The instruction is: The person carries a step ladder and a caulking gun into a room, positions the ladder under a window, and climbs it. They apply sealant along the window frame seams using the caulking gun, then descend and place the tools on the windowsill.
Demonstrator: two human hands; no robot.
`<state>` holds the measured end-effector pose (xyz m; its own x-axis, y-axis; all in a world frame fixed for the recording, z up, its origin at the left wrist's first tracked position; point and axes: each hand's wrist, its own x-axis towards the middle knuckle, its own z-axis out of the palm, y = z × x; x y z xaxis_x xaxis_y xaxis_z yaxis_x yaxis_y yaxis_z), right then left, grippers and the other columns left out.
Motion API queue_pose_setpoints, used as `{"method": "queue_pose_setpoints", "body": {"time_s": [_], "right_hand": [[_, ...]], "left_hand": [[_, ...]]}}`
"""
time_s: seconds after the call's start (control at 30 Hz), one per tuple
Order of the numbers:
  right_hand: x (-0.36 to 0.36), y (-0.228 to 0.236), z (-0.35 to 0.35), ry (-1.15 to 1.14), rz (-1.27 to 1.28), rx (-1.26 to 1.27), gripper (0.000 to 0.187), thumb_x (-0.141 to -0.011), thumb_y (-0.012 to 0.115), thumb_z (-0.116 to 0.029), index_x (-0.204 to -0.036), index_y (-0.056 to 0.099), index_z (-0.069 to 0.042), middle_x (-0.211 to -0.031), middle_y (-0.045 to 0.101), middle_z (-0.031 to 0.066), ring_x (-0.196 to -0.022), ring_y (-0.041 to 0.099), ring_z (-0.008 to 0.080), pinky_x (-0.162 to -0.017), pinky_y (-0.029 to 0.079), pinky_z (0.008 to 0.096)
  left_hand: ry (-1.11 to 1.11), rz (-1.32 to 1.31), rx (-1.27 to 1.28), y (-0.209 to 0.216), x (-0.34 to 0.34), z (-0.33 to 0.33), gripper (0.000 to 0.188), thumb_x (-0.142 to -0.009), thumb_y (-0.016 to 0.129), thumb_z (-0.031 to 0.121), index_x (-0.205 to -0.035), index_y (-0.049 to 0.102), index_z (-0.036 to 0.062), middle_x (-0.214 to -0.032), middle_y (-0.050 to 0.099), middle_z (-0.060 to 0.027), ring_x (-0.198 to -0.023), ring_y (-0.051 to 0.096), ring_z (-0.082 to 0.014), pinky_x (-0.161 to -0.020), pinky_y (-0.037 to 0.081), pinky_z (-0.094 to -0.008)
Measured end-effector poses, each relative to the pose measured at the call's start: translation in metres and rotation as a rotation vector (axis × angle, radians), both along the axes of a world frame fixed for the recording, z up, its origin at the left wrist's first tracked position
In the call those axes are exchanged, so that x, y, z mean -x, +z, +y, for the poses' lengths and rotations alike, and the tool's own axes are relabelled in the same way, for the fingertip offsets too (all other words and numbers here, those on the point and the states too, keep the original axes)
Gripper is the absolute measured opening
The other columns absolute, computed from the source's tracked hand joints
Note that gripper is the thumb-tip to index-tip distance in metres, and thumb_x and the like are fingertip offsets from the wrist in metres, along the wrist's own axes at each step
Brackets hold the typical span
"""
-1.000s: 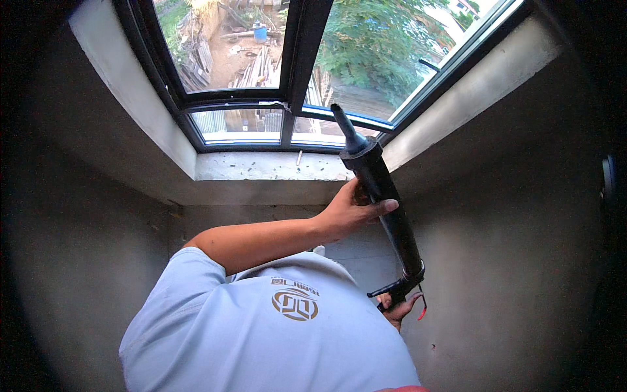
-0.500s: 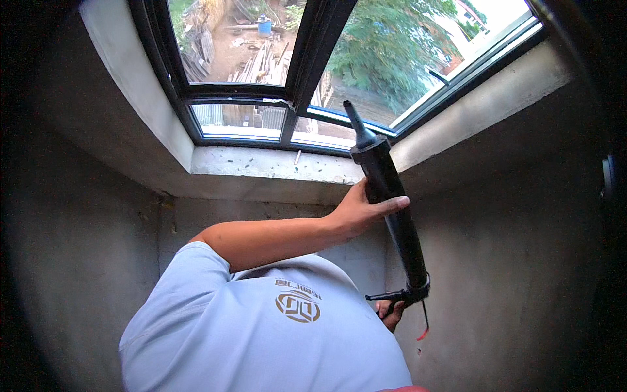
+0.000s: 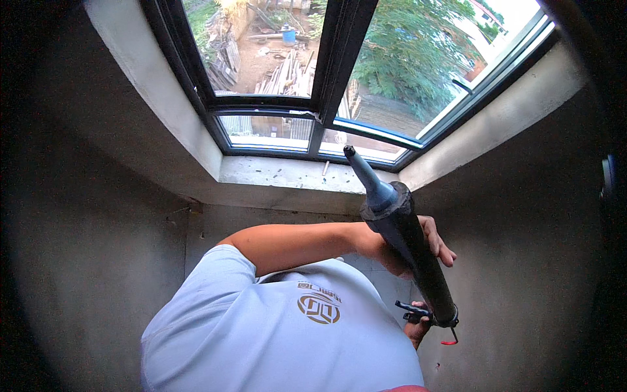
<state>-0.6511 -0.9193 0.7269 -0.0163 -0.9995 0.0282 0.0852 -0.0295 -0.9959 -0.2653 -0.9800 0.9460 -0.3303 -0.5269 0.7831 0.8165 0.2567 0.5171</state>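
A black caulking gun (image 3: 418, 251) slants across the right half of the view, its grey tapered nozzle (image 3: 373, 184) pointing up and left toward the window. My left hand (image 3: 436, 240) is wrapped behind the barrel; its bent fingers come out on the right side, while the barrel covers the palm. Lower down, my right hand (image 3: 416, 332) is closed at the black handle and trigger (image 3: 413, 310), mostly hidden by the gun and my white shirt. A thin rod with a red end (image 3: 450, 342) sticks out at the gun's rear.
Ahead is a black-framed window (image 3: 313, 140) with a pale sill (image 3: 274, 171) carrying dark scraps and a small white stick (image 3: 326, 168). Grey plastered walls (image 3: 104, 215) close in on both sides. Outside are a tree, stacked wood and a blue container.
The caulking gun has shifted down and right, its nozzle now nearer to me. My left hand has moved right and behind the barrel, its thumb no longer across the front. The window appears lower.
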Motion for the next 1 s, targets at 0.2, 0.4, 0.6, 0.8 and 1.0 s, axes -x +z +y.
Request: {"method": "queue_pose_setpoints", "body": {"time_s": [0.2, 0.4, 0.6, 0.8, 1.0], "right_hand": [[-0.014, 0.000, -0.014, 0.026, -0.155, 0.078, 0.080, -0.073, 0.079, -0.069, -0.114, 0.061, -0.002, -0.102, 0.065, 0.0100, -0.098, 0.062, 0.0247, -0.092, 0.051, 0.0428], [-0.032, 0.025, -0.024, 0.046, -0.132, 0.141, 0.080, -0.076, 0.079, -0.066, -0.120, 0.061, -0.002, -0.107, 0.065, 0.0118, -0.099, 0.062, 0.0245, -0.091, 0.051, 0.0405], [-0.076, 0.050, -0.065, 0.088, -0.103, 0.168, 0.088, -0.080, 0.077, -0.064, -0.140, 0.054, -0.004, -0.133, 0.061, 0.0176, -0.111, 0.064, 0.0293, -0.099, 0.050, 0.0447], [-0.120, 0.115, -0.122, 0.494, -0.389, 0.347, 0.086, -0.086, 0.069, -0.065, -0.146, 0.049, -0.006, -0.135, 0.061, 0.0178, -0.123, 0.061, 0.0342, -0.111, 0.042, 0.0544], [-0.169, 0.196, -0.204, 0.597, -0.263, 0.595, 0.081, -0.083, 0.066, -0.073, -0.121, 0.059, -0.002, -0.105, 0.067, 0.0142, -0.105, 0.067, 0.0302, -0.104, 0.048, 0.0517]], "left_hand": [[0.080, -0.064, 0.083, 0.012, -0.013, -0.010, 0.063, -0.072, 0.083, -0.002, -0.127, 0.053, 0.0075, -0.138, 0.057, -0.0134, -0.134, 0.052, -0.0295, -0.119, 0.034, -0.0511], [0.102, -0.150, -0.283, 0.020, -0.022, -0.003, 0.078, -0.077, 0.087, 0.009, -0.141, 0.043, 0.0065, -0.136, 0.056, -0.0126, -0.132, 0.054, -0.0300, -0.117, 0.038, -0.0494], [0.396, -0.103, -0.603, 0.034, -0.039, -0.039, 0.050, -0.100, 0.064, 0.039, -0.132, 0.052, 0.0033, -0.126, 0.064, -0.0156, -0.123, 0.061, -0.0286, -0.109, 0.046, -0.0486], [0.518, -0.203, -0.687, 0.112, -0.055, -0.112, 0.055, -0.097, 0.062, 0.056, -0.124, 0.053, 0.0083, -0.114, 0.064, -0.0103, -0.110, 0.063, -0.0248, -0.093, 0.052, -0.0451], [0.798, -0.295, -0.528, 0.198, -0.074, -0.177, 0.056, -0.092, 0.070, 0.056, -0.120, 0.057, 0.0093, -0.109, 0.065, -0.0063, -0.102, 0.063, -0.0222, -0.089, 0.053, -0.0488]]}}
